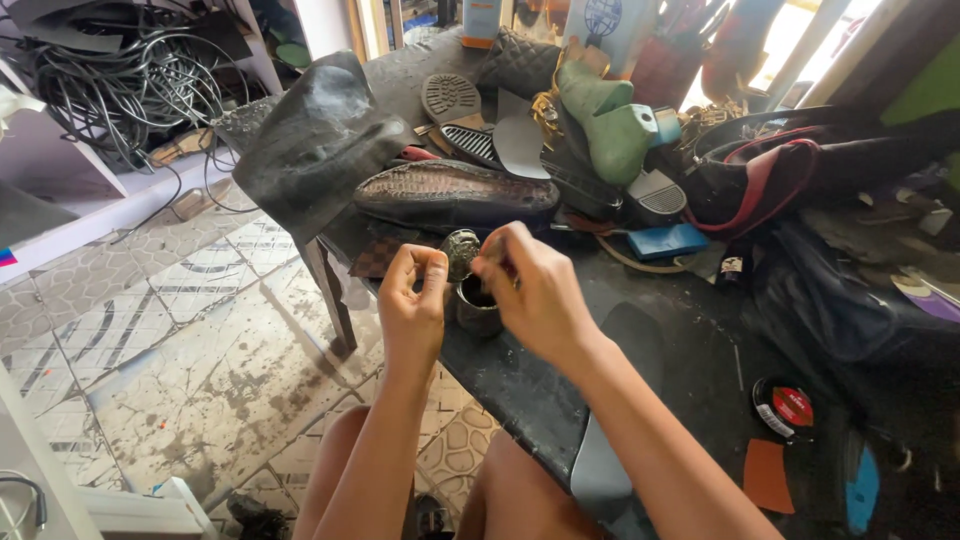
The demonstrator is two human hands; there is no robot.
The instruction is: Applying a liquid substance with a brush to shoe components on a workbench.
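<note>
Head view: shoe [455, 195] behind tin [478, 305].

The right hand [535, 290] covers most of the small dark metal tin [476, 305] at the edge of the black worktable [520, 390], so its inside cannot be seen, and the grey rubber sole sheet [598, 470] below the tin is cut off by the bottom edge.

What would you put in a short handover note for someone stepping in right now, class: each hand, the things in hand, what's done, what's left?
Left hand: pinching a small round lid at its edge.
Right hand: fingers over the small open tin, which stands at the edge of the dark workbench.
Dark textured shoe lies just behind the tin, green shoe last further back.
Done: lid is off.
Left: cannot tell what the right fingers hold.
</note>
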